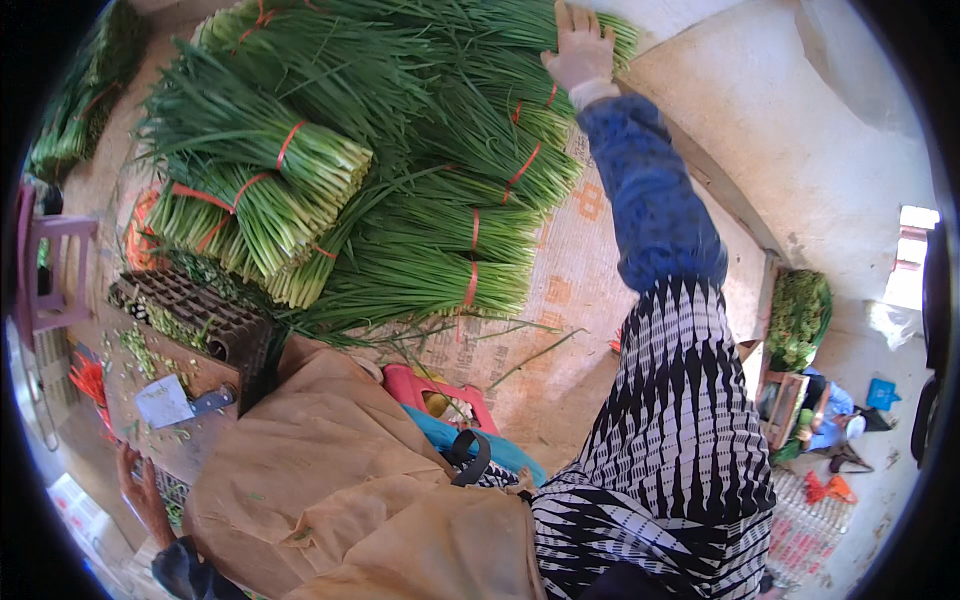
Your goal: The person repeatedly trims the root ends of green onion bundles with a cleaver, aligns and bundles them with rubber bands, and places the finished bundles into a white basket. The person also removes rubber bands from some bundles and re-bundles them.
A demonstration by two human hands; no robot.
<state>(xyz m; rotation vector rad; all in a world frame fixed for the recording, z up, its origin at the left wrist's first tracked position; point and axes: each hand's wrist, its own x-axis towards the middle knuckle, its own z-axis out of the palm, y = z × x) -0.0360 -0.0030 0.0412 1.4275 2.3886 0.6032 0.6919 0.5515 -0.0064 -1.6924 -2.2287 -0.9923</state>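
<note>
In a pale glove, my right hand (581, 56) reaches to the far end of a pile of Chinese chives (352, 67). Its fingers lie spread over the green stalks, not closed around a bundle. Red ties bind several bundles, among them a near chive bundle (420, 289) with its cut ends to the right. Another tied bundle (315, 154) lies on top at the left. At the lower left a bare hand (141, 487) with a dark sleeve shows loosely spread fingers and holds nothing visible; I cannot tell whether it is my left hand.
A cleaver (176, 401) lies on a cutting board (150, 457) beside a dark grid-like block (184, 304). Red ties (90, 379) hang at its left edge. A pink plastic stool (439, 390) stands near my brown apron (360, 465). A person (832, 412) sits at the far right.
</note>
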